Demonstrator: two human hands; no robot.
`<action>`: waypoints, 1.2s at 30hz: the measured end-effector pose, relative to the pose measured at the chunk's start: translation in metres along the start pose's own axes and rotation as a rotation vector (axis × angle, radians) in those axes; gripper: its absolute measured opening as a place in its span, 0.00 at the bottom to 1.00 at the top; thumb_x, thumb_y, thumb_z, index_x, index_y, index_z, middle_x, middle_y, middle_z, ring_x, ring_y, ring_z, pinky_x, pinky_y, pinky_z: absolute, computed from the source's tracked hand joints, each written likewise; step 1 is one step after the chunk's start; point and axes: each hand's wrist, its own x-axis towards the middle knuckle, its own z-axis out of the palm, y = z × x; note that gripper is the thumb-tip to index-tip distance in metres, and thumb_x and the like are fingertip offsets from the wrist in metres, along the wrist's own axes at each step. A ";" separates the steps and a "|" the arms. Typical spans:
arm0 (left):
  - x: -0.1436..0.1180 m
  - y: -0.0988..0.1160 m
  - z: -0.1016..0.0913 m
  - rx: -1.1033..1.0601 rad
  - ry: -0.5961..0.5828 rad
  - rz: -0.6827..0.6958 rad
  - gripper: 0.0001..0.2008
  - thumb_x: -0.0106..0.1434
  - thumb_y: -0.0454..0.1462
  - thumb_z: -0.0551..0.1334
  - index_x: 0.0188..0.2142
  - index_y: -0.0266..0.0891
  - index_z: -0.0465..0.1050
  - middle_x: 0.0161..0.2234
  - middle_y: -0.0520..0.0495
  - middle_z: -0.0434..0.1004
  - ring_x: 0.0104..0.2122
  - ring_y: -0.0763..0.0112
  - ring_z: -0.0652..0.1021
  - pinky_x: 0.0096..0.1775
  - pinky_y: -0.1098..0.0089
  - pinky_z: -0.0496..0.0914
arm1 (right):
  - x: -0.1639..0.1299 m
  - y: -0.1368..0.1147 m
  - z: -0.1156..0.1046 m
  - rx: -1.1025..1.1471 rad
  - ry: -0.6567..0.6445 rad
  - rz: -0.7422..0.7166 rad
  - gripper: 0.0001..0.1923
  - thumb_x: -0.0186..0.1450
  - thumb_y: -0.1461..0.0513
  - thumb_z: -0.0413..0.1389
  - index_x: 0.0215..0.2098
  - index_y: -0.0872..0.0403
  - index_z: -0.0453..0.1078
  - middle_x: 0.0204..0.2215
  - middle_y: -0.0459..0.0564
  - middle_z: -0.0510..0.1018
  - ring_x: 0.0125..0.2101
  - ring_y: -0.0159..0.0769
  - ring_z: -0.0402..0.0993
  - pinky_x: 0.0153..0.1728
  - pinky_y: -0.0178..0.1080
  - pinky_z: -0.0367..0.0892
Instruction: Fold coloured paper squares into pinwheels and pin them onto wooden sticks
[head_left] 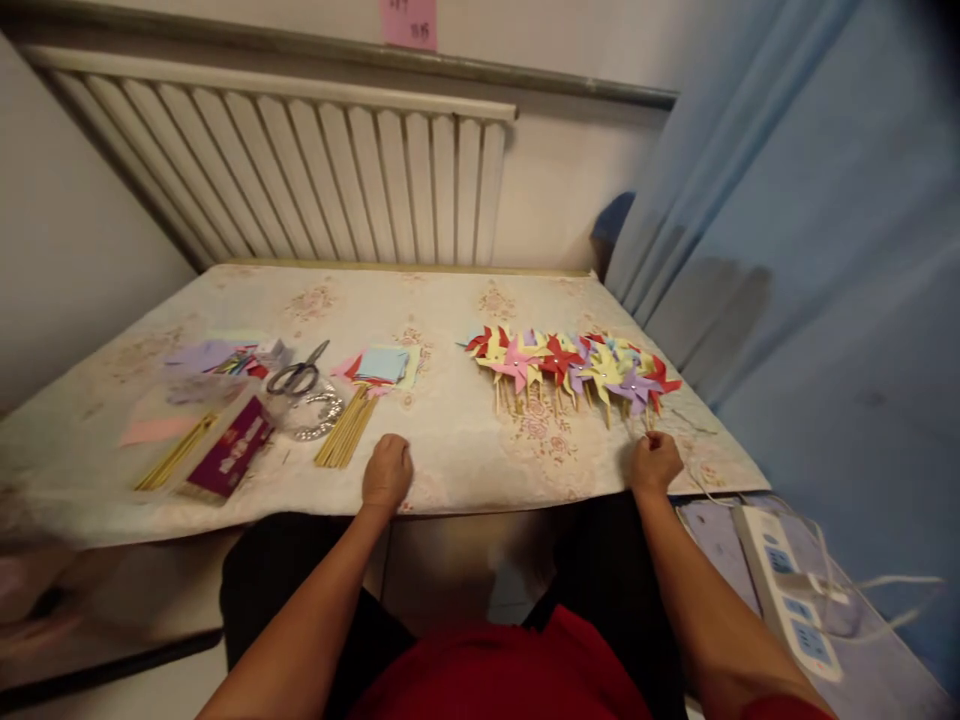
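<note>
Both hands rest near the front edge of the counter (450, 440), which wears a pale flowered cloth. The left hand (387, 473) lies knuckles up with its fingers curled under, loosely closed on nothing that shows, just beside the near end of a bundle of bamboo sticks (346, 428). The right hand (655, 463) is bunched at the bottom of the last stick in a row of paper pinwheels (574, 365); its fingertips are hidden, so whether it pinches that stick cannot be told. The pinwheels lie flat in an overlapping line of red, yellow, pink and purple, sticks pointing toward the person.

Farther left lie a second bundle of sticks (174, 455), a dark red packet (232, 447), a coil of silvery pins or beads (319, 412) and scissors (298, 375). Beyond those sit stacks of coloured paper squares (382, 365), with more paper (206, 355) at far left. A power strip (787, 590) lies off the counter at right. Behind stand a white radiator (300, 170) and a blue curtain (787, 250).
</note>
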 end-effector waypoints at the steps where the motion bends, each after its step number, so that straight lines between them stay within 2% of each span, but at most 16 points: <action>1: -0.001 0.000 0.000 -0.011 -0.003 -0.008 0.07 0.63 0.31 0.52 0.34 0.40 0.68 0.37 0.42 0.71 0.41 0.61 0.72 0.45 0.62 0.69 | -0.004 -0.001 0.002 0.013 -0.001 -0.057 0.16 0.56 0.62 0.47 0.36 0.60 0.73 0.32 0.59 0.77 0.34 0.44 0.70 0.42 0.44 0.62; 4: -0.002 0.001 0.000 -0.020 0.000 -0.022 0.08 0.64 0.30 0.52 0.34 0.41 0.68 0.37 0.42 0.71 0.42 0.61 0.72 0.45 0.62 0.68 | -0.017 -0.004 0.009 0.056 -0.037 -0.205 0.16 0.57 0.60 0.47 0.35 0.58 0.73 0.30 0.57 0.77 0.32 0.43 0.70 0.40 0.43 0.63; 7: -0.003 0.003 -0.003 -0.015 -0.015 -0.030 0.08 0.64 0.30 0.52 0.35 0.40 0.68 0.38 0.42 0.71 0.42 0.61 0.72 0.45 0.63 0.68 | -0.037 -0.012 0.017 0.081 -0.140 -0.302 0.16 0.58 0.58 0.47 0.33 0.57 0.73 0.29 0.56 0.77 0.30 0.41 0.69 0.38 0.42 0.63; 11: -0.005 0.007 -0.008 0.003 -0.061 -0.075 0.08 0.65 0.30 0.51 0.35 0.39 0.68 0.39 0.42 0.71 0.42 0.62 0.72 0.45 0.64 0.67 | -0.073 -0.034 0.026 0.061 -0.284 -0.408 0.15 0.61 0.57 0.47 0.31 0.56 0.73 0.28 0.54 0.77 0.29 0.39 0.69 0.36 0.40 0.62; 13: -0.005 0.009 -0.010 0.009 -0.088 -0.089 0.09 0.66 0.30 0.51 0.36 0.39 0.69 0.40 0.42 0.71 0.43 0.63 0.72 0.46 0.64 0.67 | -0.091 -0.045 0.029 0.039 -0.333 -0.474 0.16 0.62 0.56 0.47 0.33 0.56 0.73 0.31 0.55 0.78 0.32 0.40 0.70 0.36 0.39 0.62; 18: -0.001 0.011 -0.012 0.061 -0.171 -0.128 0.10 0.67 0.32 0.49 0.37 0.39 0.69 0.42 0.41 0.71 0.43 0.63 0.72 0.44 0.64 0.66 | -0.111 -0.062 0.030 -0.063 -0.307 -0.484 0.17 0.65 0.56 0.46 0.35 0.55 0.74 0.34 0.56 0.79 0.32 0.40 0.71 0.33 0.39 0.59; 25: 0.018 0.005 -0.014 0.108 -0.274 -0.128 0.13 0.70 0.36 0.47 0.41 0.39 0.69 0.42 0.41 0.69 0.37 0.64 0.74 0.36 0.65 0.66 | -0.114 -0.060 0.031 -0.144 -0.263 -0.528 0.16 0.65 0.56 0.47 0.37 0.55 0.75 0.36 0.54 0.79 0.33 0.40 0.72 0.32 0.38 0.59; 30: 0.034 -0.007 -0.014 0.088 -0.295 -0.062 0.14 0.71 0.37 0.46 0.40 0.39 0.69 0.42 0.41 0.70 0.37 0.64 0.74 0.35 0.66 0.65 | -0.115 -0.061 0.032 -0.175 -0.248 -0.544 0.17 0.64 0.55 0.47 0.38 0.55 0.75 0.36 0.55 0.80 0.34 0.42 0.74 0.31 0.39 0.60; 36: 0.048 -0.017 -0.008 -0.004 -0.296 -0.064 0.13 0.71 0.36 0.46 0.40 0.39 0.68 0.41 0.42 0.71 0.37 0.66 0.74 0.37 0.67 0.65 | -0.115 -0.060 0.031 -0.184 -0.245 -0.553 0.18 0.63 0.53 0.47 0.36 0.53 0.75 0.36 0.59 0.80 0.34 0.47 0.75 0.31 0.43 0.63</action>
